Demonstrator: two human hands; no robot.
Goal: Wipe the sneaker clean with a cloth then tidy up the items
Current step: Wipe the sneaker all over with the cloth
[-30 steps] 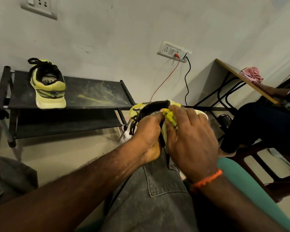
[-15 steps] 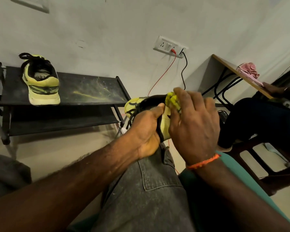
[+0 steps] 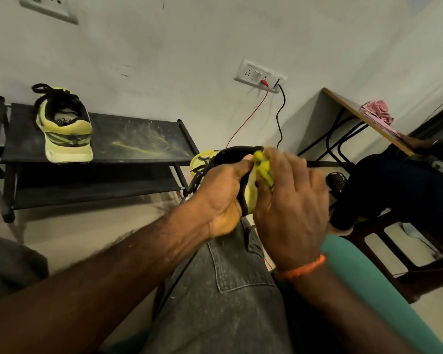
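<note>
Pale plaster wall is running behind everything, with a switch plate (image 3: 48, 7) high at the left. Below it we are looking at a black metal shoe rack (image 3: 128, 139), its top shelf dusty and streaked with yellow. A second sneaker (image 3: 66, 125) is sitting heel toward us at the left end of that shelf, lime with a black collar and black laces.

Toward the middle we are holding the sneaker (image 3: 248, 190) just above our knee in grey denim. Our left hand (image 3: 221, 198) is wrapping its grip round the heel and collar, thumb lying along the black rim. Just right of it, the yellow cloth (image 3: 263, 167) is bunched against the shoe's lime side, and our right hand (image 3: 290, 208) is clenching its grip on the cloth, fingers curled over it and blurred.

We are judging the sneaker to be light, with a soft padded upper that gives under pressure and a stiffer foam sole; the heel counter and sole edge look like the firmest places to hold, while the loose laces are dangling and could snag. The cloth seems thin, limp and easily wadded, so it needs pinching tight to rub well.

Farther right, a socket (image 3: 260, 75) is feeding a red and a black cable, and a wooden table (image 3: 348, 106) on black legs is carrying a pink checked fabric (image 3: 377, 112).
</note>
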